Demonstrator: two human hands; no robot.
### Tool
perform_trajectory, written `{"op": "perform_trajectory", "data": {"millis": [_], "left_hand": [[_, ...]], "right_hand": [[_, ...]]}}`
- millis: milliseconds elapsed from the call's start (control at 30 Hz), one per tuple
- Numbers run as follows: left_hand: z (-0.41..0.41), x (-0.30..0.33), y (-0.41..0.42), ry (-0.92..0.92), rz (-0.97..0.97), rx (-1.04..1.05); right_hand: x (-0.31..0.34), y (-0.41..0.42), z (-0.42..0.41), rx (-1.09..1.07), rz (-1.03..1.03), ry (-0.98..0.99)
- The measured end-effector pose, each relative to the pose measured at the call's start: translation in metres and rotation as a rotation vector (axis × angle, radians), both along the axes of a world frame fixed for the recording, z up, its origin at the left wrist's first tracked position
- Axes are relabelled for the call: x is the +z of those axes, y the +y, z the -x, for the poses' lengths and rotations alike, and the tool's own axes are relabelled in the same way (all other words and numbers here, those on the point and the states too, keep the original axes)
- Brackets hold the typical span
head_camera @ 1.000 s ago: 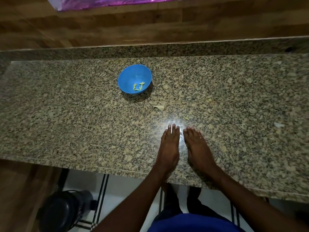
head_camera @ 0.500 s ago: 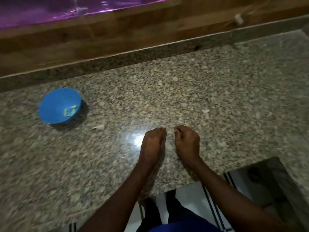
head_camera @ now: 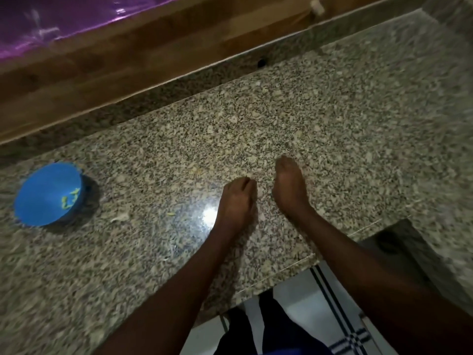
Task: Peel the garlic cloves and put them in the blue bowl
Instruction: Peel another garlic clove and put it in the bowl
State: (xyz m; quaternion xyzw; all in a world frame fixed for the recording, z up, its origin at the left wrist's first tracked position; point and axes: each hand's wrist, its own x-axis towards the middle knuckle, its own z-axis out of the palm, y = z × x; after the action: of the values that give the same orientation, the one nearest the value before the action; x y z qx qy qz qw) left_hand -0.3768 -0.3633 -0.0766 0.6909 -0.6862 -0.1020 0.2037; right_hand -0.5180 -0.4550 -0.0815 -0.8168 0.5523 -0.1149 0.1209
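A speckled granite counter (head_camera: 320,119) is filling most of the frame, with a bright glare spot near the middle. A wooden wall panel (head_camera: 128,60) is running along its far side, and a purple sheet (head_camera: 51,19) is showing in the upper left corner. At the bottom, a white tiled floor (head_camera: 302,311) with dark stripes is showing past the counter's edge.

One blue bowl (head_camera: 48,193) is sitting at the left of the frame, holding a few yellowish peeled garlic cloves (head_camera: 69,199); blur is keeping them from being counted exactly. One pale scrap of peel (head_camera: 120,217) is lying just right of the bowl.

Two hands are hovering at the centre, side by side and apart. The left hand (head_camera: 238,201) is lying with its fingers curled under; whether it is gripping anything cannot be told. The right hand (head_camera: 289,185) is blurred, so its grip cannot be told either.
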Motion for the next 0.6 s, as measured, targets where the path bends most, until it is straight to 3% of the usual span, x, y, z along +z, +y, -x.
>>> {"op": "perform_trajectory", "data": {"millis": [400,600], "left_hand": [[-0.045,0.018,0.119,0.150,0.112,0.398],[-0.087,-0.001,0.175,0.172,0.076,0.620]], "right_hand": [[-0.017,0.127,-0.065,0.282,-0.055,-0.005],[-0.016,0.177,-0.106,0.443,0.008,-0.025]]}}
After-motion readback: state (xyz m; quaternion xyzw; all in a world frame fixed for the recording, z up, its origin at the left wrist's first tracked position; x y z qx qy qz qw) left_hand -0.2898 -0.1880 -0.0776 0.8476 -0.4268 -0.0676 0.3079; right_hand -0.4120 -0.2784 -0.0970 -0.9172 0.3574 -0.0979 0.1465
